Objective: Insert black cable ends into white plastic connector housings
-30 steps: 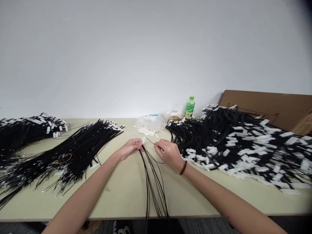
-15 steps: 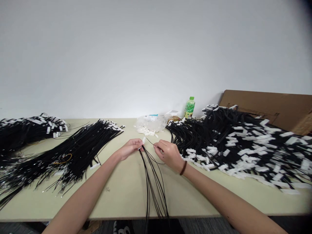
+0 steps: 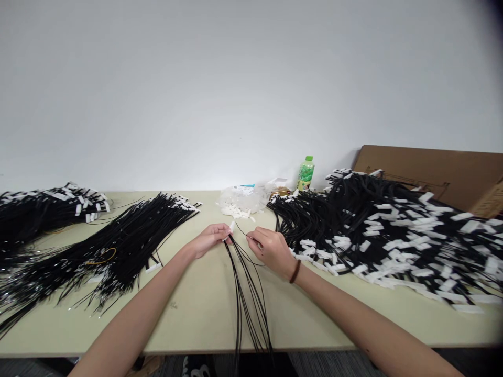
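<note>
Between the fingers of my left hand (image 3: 212,240) is a small white connector (image 3: 232,226), held above the table. Several black wires (image 3: 244,293) run from it down past the table's front edge. My right hand (image 3: 270,248) pinches one thin black wire (image 3: 241,229), whose free end points up and left toward the connector, apart from it. Behind both hands, loose white connectors (image 3: 238,212) spill out of a clear plastic bag (image 3: 245,198).
Bundles of black wires (image 3: 133,235) with white ends lie on the table (image 3: 188,324) at left. A large heap of black cables with white connectors (image 3: 377,230) covers the right. A green-capped bottle (image 3: 305,174) and cardboard box (image 3: 428,170) stand behind, against the wall.
My right hand has shifted very slightly, with the wire still pinched in it. My left hand and the connector stay almost where they were.
</note>
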`<state>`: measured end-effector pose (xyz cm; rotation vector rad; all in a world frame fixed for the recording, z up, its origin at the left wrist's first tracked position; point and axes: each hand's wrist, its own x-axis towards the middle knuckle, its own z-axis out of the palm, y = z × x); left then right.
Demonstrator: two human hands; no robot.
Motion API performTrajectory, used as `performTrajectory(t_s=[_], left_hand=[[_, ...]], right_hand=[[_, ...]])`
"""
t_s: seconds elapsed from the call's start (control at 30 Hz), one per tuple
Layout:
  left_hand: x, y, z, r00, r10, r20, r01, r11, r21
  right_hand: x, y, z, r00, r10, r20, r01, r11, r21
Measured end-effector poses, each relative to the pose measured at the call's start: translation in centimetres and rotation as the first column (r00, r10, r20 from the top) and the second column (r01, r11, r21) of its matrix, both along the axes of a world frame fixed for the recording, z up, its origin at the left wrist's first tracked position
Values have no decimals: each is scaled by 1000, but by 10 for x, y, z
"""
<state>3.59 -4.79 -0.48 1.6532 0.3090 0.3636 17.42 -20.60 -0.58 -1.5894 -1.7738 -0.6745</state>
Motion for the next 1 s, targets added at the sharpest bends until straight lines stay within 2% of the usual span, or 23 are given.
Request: performTrajectory(t_s=[1.0], left_hand=[[0, -1, 1, 1000, -11, -10, 11, 1000, -13]], right_hand=[[-2, 0, -2, 1000, 23, 13, -22, 996, -81]])
